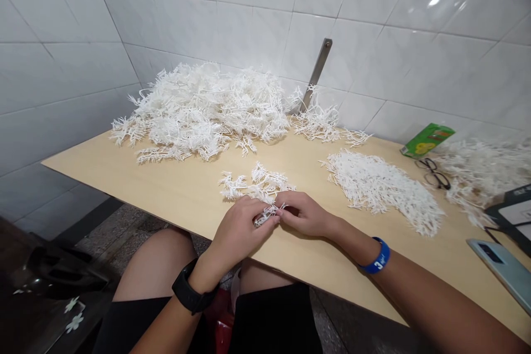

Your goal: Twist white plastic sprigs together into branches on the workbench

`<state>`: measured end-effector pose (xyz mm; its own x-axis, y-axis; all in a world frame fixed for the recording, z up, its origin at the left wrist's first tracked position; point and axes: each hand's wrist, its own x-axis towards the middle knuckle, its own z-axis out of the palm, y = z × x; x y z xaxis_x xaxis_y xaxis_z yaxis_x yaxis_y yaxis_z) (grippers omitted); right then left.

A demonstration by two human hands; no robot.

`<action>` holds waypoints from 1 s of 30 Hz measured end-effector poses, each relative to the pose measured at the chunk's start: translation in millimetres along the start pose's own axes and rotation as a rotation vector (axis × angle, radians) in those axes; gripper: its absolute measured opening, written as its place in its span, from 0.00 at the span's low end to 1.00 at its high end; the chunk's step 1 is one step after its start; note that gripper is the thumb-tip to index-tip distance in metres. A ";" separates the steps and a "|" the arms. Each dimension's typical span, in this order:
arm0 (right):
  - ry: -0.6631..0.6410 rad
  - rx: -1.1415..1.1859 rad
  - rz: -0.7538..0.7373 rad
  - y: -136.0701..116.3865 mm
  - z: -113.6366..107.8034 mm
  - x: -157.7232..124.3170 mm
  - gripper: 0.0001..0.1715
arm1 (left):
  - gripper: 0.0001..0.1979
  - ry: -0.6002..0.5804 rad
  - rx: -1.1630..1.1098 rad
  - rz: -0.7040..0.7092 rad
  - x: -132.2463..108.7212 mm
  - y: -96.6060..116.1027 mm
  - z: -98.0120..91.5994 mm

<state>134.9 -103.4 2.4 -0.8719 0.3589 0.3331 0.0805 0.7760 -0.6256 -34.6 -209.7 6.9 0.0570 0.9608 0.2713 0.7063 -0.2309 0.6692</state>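
Note:
My left hand (238, 227) and my right hand (305, 214) meet near the front edge of the wooden table (174, 191). Both pinch a small white plastic branched sprig (267, 214) between their fingertips. Just behind them lies a small cluster of the same white sprigs (255, 182). A big heap of white sprigs (199, 108) covers the far left of the table. A flatter pile of small white pieces (384, 188) lies to the right of my hands.
A smaller sprig bunch (319, 121) rests by a metal bracket (317, 69) on the tiled wall. At right are a green box (427, 140), glasses (433, 172), more sprigs (481, 168), a phone (504, 268) and a dark tray (514, 210).

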 end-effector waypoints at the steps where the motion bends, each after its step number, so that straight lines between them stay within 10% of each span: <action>1: -0.017 0.029 0.006 0.3 -0.7 0.3 0.10 | 0.15 -0.010 -0.012 0.000 0.0 -0.4 -0.2; 14: 0.051 0.061 0.014 -1.1 0.1 0.3 0.10 | 0.16 -0.004 0.032 -0.026 -0.6 0.8 -1.6; 30: 0.287 -0.143 0.133 15.8 1.1 1.8 0.10 | 0.10 0.529 0.179 0.062 -6.2 -0.4 -9.9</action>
<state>134.0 -91.0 -7.7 -0.6791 0.5776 0.4530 0.2689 0.7700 -0.5786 -42.2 -217.2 11.8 -0.2271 0.7276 0.6473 0.8241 -0.2106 0.5259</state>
